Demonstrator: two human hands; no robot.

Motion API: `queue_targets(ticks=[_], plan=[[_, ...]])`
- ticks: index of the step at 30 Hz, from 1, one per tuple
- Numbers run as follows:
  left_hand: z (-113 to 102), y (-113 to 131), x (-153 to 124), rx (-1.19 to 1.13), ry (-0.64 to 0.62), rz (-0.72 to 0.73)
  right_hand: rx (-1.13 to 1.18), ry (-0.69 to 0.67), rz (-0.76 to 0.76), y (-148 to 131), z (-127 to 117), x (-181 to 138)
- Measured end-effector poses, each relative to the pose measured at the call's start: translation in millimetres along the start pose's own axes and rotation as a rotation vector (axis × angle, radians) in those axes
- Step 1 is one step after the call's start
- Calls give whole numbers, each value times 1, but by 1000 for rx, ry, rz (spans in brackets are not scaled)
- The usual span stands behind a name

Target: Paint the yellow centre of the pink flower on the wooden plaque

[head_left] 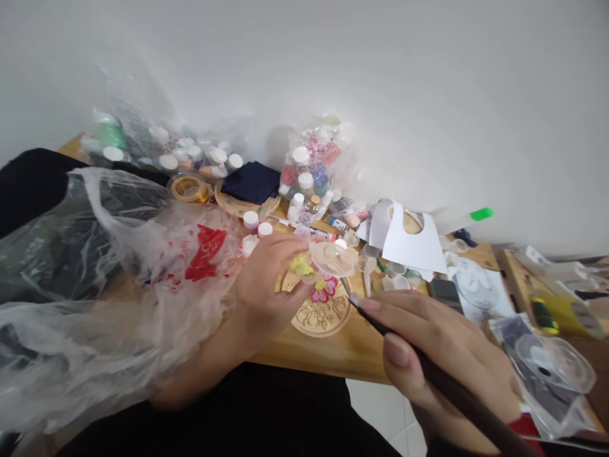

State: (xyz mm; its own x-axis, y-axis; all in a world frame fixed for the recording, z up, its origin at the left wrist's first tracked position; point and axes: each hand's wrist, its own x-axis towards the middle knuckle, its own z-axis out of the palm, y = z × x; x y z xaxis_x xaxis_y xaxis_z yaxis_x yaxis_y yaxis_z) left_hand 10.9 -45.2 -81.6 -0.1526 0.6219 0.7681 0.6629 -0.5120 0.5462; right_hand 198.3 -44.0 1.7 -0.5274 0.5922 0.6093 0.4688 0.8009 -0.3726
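Observation:
My left hand is closed, its thumb and fingers round a small clear cup with a yellow, paste-like mass in it. Just below lies a round wooden disc with gold line patterns and a pink flower with a yellow centre; the cup and my fingers cover its upper part. My right hand grips a slim dark-handled tool like a pen. The thin tip of this tool is near the disc's right edge; whether it touches is unclear.
A crumpled plastic bag spreads over the left side. Bagged jars stand along the wall. Small white-lidded pots sit behind my left hand. Cut white paper, clear cups and a packaged item lie on the right.

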Motion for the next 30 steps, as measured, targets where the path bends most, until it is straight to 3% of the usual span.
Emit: queue_targets(ticks=[3, 7, 10, 14, 18, 24, 27, 30], plan=[[5, -5, -7, -135, -55, -193, 111, 133, -51, 14, 15, -6], [11, -16, -21, -291, -155, -437, 353, 298, 182, 29, 43, -17], [10, -31, -37, -197, -191, -472, 587, 375, 436, 39, 57, -27], [4, -51, -60, 92, -247, -488, 757, 529, 606, 58, 60, -42], [3, -62, -70, 233, -365, -367, 780, 665, 660, 77, 59, -57], [8, -71, -69, 329, -449, -359, 788, 651, 709, 90, 64, -73], [1, -68, -73, 334, -420, -388, 719, 622, 711, 93, 63, -80], [-10, -51, -78, 371, -365, -291, 669, 590, 705, 92, 58, -87]])
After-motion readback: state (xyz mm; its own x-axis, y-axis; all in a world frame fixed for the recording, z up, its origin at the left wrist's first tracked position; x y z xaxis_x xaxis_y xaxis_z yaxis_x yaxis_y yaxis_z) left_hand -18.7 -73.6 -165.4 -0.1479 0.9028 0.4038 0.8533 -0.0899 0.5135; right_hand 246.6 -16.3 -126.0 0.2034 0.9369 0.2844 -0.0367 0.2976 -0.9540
